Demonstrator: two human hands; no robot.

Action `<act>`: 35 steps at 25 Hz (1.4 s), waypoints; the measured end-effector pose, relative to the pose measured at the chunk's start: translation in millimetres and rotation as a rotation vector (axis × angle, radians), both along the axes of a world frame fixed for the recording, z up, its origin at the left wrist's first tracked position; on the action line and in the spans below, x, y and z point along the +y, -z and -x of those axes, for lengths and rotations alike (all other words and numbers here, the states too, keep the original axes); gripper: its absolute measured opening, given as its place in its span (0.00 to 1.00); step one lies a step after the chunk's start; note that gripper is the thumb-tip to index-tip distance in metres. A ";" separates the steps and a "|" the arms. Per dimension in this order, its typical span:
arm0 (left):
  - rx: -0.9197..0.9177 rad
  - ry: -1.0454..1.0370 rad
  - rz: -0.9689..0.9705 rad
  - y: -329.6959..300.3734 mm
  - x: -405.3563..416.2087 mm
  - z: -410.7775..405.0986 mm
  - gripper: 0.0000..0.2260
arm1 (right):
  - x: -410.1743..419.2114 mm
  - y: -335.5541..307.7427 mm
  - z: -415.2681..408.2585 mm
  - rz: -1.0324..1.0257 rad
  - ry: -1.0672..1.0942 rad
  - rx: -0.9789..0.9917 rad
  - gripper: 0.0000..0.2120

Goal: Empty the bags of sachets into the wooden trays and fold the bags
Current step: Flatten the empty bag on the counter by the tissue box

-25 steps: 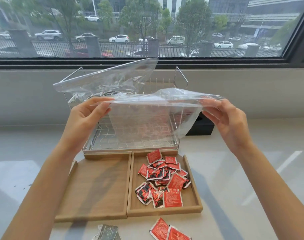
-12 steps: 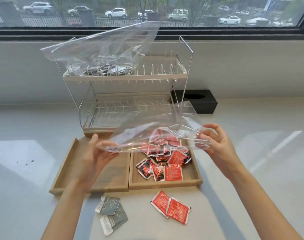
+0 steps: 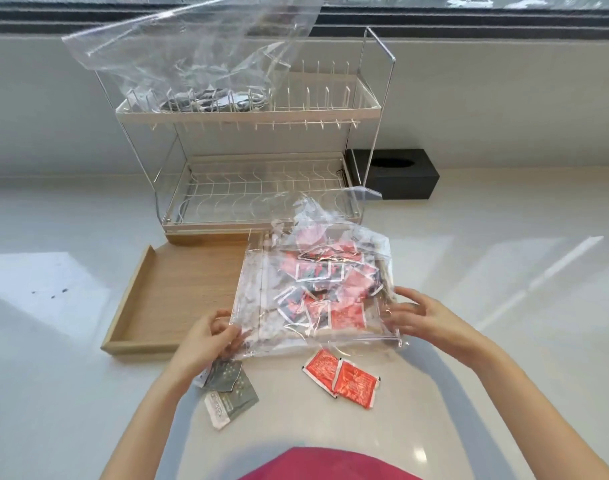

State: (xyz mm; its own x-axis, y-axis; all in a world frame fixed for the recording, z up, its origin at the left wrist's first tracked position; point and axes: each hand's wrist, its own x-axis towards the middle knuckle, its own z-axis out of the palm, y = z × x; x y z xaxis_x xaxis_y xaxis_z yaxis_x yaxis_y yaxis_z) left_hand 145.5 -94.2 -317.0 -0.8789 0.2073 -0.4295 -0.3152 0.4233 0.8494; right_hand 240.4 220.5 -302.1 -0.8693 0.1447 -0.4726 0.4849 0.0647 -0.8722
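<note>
An empty clear plastic bag (image 3: 261, 299) lies flat over the right wooden tray (image 3: 387, 292), with red sachets (image 3: 330, 289) showing through it. My left hand (image 3: 209, 341) pinches the bag's near left corner. At the bag's near right edge my right hand (image 3: 424, 318) holds it with fingers spread. The left wooden tray (image 3: 178, 289) is bare. A second clear bag (image 3: 192, 46) holding grey sachets (image 3: 206, 100) rests on the top tier of the dish rack.
Two red sachets (image 3: 342, 377) and two grey sachets (image 3: 228, 389) lie loose on the white counter in front of the trays. A white two-tier dish rack (image 3: 251, 116) stands behind the trays. A black tissue box (image 3: 396, 173) sits to its right.
Both hands have brought the empty bag down from chest height and laid it flat over the right tray. The view has tilted down.
</note>
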 end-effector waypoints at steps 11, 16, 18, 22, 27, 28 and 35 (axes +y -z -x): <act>0.132 0.078 0.224 -10.6 15.6 39.0 0.17 | 3.5 -11.5 61.1 -0.069 0.285 0.003 0.18; 0.078 -0.030 0.088 -11.0 42.4 67.6 0.24 | 4.6 -4.8 74.6 -0.110 0.331 0.025 0.17; 0.045 -0.095 0.022 -9.4 52.3 79.8 0.26 | 7.4 -3.6 78.7 -0.114 0.351 0.050 0.16; 0.128 -0.128 -0.018 -3.7 60.4 90.8 0.23 | 12.0 -3.6 80.9 -0.118 0.370 0.106 0.17; 0.263 -0.086 -0.055 -6.9 51.2 82.1 0.18 | 10.5 -8.2 75.2 -0.118 0.372 0.184 0.19; 0.290 -0.086 -0.063 -7.7 48.2 79.4 0.18 | 9.3 -9.6 72.6 -0.119 0.363 0.207 0.19; 0.474 -0.008 -0.038 -26.1 39.1 66.0 0.15 | 5.8 -26.4 52.2 -0.281 0.305 0.397 0.22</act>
State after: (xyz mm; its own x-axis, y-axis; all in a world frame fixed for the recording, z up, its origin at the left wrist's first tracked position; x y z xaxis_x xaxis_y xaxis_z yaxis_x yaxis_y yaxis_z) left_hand 79.5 -55.0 -290.9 -0.9779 0.2074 0.0275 0.1081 0.3884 0.9151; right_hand 188.2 226.3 -275.7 -0.8714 0.4899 -0.0252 0.1564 0.2288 -0.9608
